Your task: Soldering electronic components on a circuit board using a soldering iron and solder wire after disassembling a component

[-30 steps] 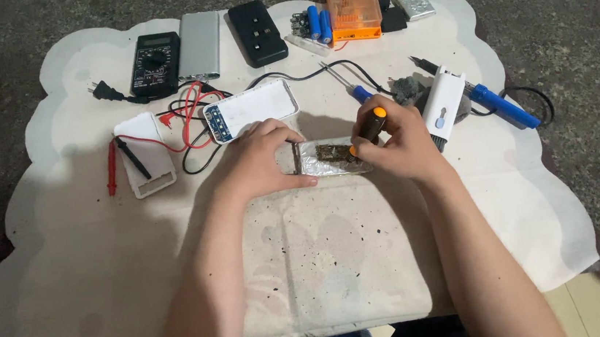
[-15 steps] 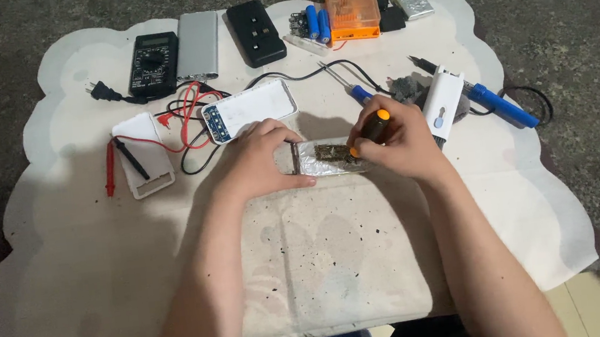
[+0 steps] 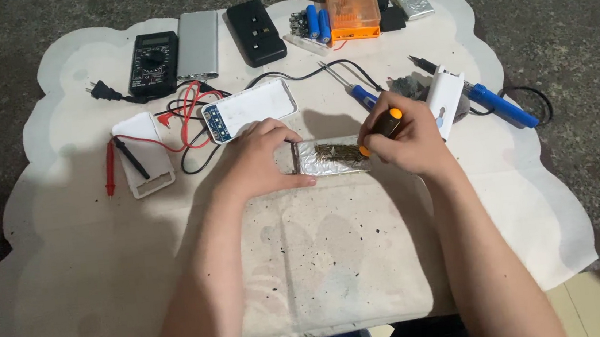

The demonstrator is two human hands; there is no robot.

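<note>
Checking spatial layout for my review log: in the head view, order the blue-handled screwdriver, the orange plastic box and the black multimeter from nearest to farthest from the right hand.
1. Blue-handled screwdriver: just above the right hand, closest.
2. Orange plastic box: at the far edge of the mat, straight beyond the hand.
3. Black multimeter: far left corner, across the mat past the left hand.

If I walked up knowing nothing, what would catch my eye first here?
Probably the two hands at the middle of the pale cloth: the left hand steadies a silvery pack while the right hand holds a black tool with an orange cap against it. Next, the bright orange box at the far edge.
</note>
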